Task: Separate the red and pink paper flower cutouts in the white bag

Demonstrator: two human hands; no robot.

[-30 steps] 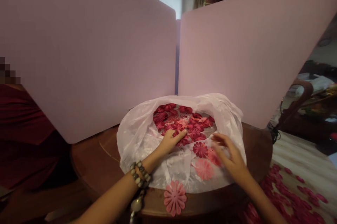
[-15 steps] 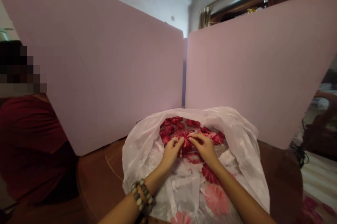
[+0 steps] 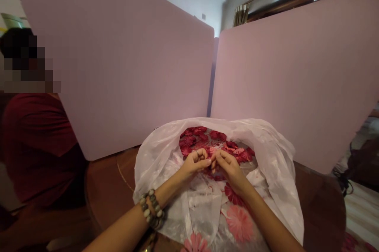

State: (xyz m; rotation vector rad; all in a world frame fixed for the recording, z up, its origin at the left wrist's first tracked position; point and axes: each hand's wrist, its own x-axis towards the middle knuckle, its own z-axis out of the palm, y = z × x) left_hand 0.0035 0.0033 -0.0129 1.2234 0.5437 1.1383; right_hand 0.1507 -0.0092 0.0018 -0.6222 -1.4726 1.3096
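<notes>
My left hand (image 3: 197, 161), with a ring on one finger and beaded bracelets on its wrist, is closed in a pinch over the opening of a white plastic bag (image 3: 160, 165). Close beside it, my right hand (image 3: 227, 163) pinches too, its fingertips almost meeting the left ones. Whatever lies between the fingertips is too small and covered to make out. Inside the bag, beyond the hands, lie several dark red flower-shaped pieces (image 3: 189, 141) and some pinkish red ones (image 3: 238, 151). A light pink flower piece (image 3: 239, 223) shows nearer, below my right hand.
The bag rests on a round brown wooden table (image 3: 109, 189). Pink partition panels (image 3: 142, 66) stand behind it, left and right. At the left sits a person in a dark red shirt (image 3: 38, 145). Black cables (image 3: 343, 181) hang beyond the table's right edge.
The dark red flower piece seen between my fingertips is now hardly visible there. Both hands have closed into tighter pinches. The camera view has shifted slightly.
</notes>
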